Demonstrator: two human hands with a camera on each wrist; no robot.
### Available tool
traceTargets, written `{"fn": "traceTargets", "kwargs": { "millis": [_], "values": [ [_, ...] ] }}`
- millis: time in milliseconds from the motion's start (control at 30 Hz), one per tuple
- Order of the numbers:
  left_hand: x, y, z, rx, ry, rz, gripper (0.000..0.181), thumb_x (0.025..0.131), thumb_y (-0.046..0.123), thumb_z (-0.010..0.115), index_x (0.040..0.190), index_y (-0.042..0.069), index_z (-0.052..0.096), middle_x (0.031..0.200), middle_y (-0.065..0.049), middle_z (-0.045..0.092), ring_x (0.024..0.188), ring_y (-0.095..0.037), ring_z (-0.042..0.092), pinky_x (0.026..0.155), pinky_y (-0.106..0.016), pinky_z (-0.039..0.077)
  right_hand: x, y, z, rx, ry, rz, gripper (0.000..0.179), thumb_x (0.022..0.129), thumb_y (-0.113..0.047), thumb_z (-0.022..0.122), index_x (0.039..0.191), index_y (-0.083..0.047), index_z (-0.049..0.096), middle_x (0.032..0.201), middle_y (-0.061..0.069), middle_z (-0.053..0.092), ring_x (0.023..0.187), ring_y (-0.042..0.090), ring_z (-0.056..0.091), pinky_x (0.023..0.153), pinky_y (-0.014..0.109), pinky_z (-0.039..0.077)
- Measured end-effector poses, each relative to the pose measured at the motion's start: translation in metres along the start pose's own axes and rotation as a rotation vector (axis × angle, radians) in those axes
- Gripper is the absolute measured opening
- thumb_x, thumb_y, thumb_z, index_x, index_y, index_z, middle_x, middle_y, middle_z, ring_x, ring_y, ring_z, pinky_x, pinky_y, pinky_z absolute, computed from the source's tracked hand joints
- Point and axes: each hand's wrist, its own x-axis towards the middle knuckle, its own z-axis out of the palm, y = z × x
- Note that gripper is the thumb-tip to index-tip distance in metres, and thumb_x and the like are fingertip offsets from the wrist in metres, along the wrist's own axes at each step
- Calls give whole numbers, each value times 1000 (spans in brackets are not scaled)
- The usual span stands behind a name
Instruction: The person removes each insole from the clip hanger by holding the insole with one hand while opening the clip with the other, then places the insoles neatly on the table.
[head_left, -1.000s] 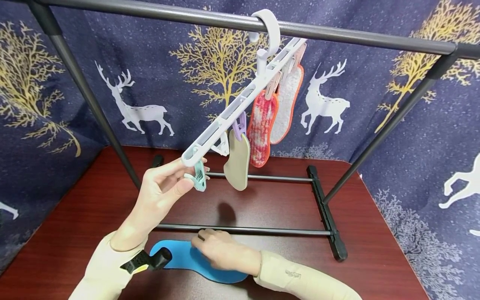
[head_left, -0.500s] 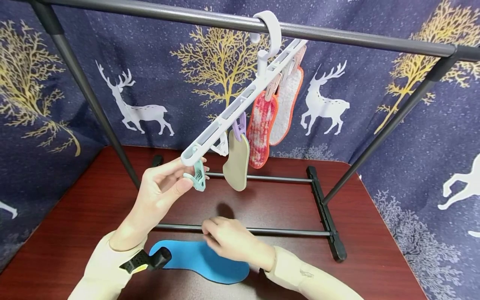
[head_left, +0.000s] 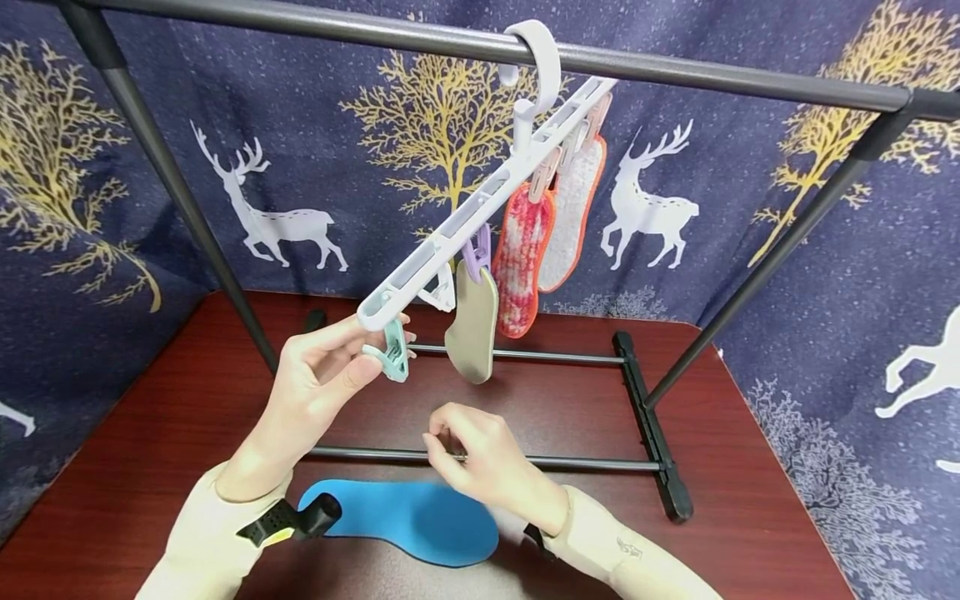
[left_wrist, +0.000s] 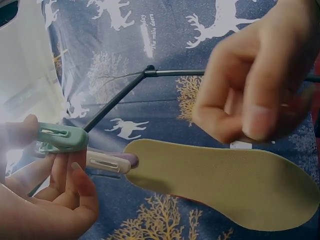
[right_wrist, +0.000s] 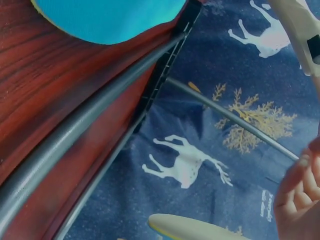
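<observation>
At the near end of the white hanger (head_left: 480,196), my left hand (head_left: 315,379) pinches a mint-green clothespin (head_left: 395,354) between thumb and fingers. My right hand (head_left: 487,458) is in the air over the rack's lower front bar, fingers loosely curled, with nothing visible in them. Below it, a blue insole (head_left: 405,517) lies flat on the table. A beige insole (left_wrist: 215,180) hangs from a purple clothespin (head_left: 477,250). Between that and the green one hangs a white clothespin (head_left: 442,290). Farther back hang a red-and-white insole (head_left: 525,258) and a greyish-white insole with orange edging (head_left: 576,208).
The hanger hooks over the top bar (head_left: 337,27) of a dark metal rack. Lower rack bars (head_left: 600,462) and a black foot (head_left: 652,425) stand on the reddish-brown table (head_left: 742,467). Behind hangs a blue cloth (head_left: 300,108) with deer and trees.
My right hand has lifted off the blue insole and moved up and to the right, leaving the insole on the table. The left hand keeps its pinch on the green clothespin, nearly still.
</observation>
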Motion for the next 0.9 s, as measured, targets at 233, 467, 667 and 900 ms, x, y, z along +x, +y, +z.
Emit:
{"fn": "traceTargets", "kwargs": {
  "millis": [233,467,667,900],
  "values": [
    [0,-1,1,-4,-1,2,38,93,1,59,132,-1,57,123,-9,66,108,-17,66,92,-23,53,3,6,-4,29,194,-39,14,94,-14,57,80,-12,55,67,-3,51,57,5,47,53,10,38],
    [1,0,2,-16,-12,13,37,94,3,60,130,-1,58,124,-9,65,104,-16,67,90,-22,53,4,12,-7,47,295,-53,13,93,-13,57,80,-10,54,65,-2,48,56,7,45,52,12,39],
    [0,0,2,3,-2,-10,37,94,3,60,131,1,58,122,-6,66,105,-15,67,90,-22,53,3,17,-7,55,381,-38,11,92,-11,58,85,-4,54,69,0,49,54,9,45,51,13,40],
    [1,1,3,3,3,-16,40,93,1,59,133,0,56,121,-6,68,104,-14,67,89,-22,53,1,21,-6,53,468,8,18,91,-8,58,97,7,50,79,7,53,56,13,48,51,17,42]
  ]
}}
